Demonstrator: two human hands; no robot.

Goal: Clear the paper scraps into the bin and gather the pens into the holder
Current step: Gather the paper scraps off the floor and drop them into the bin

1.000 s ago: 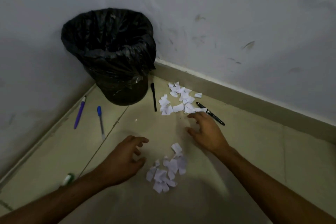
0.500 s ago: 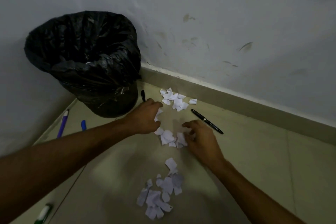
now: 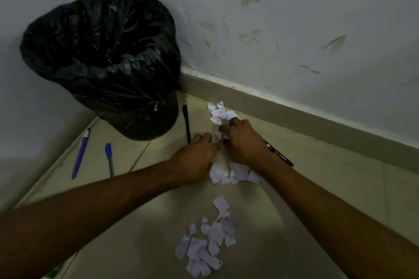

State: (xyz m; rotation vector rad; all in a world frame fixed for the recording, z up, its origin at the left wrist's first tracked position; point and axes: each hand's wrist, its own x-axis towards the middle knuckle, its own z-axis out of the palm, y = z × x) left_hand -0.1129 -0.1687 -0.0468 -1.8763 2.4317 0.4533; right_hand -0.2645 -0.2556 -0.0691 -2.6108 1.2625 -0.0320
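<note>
Drew left hand (image 3: 196, 158) closer to right hand (image 3: 243, 142), raking scraps (image 3: 231, 172) together. Curled loosely over paper, gripping nothing firmly. Lay near bin (image 3: 102, 61).

Just beyond your left grip (image 3: 195, 161) lies a plain black pen (image 3: 187, 123), and past it the bin (image 3: 102, 63) wears a glossy black liner with pale glints on its creases. Well to the left of that grip you see a purple pen (image 3: 79, 155) with a white end, and a pen with a blue cap (image 3: 109, 158) and greyish barrel. The paper scraps (image 3: 229, 172) between your grips are white; those nearer you (image 3: 204, 247) are white with faint grey marks. The floor (image 3: 317, 188) is pale olive-beige, the wall (image 3: 294, 7) off-white with brownish scuffs.
</note>
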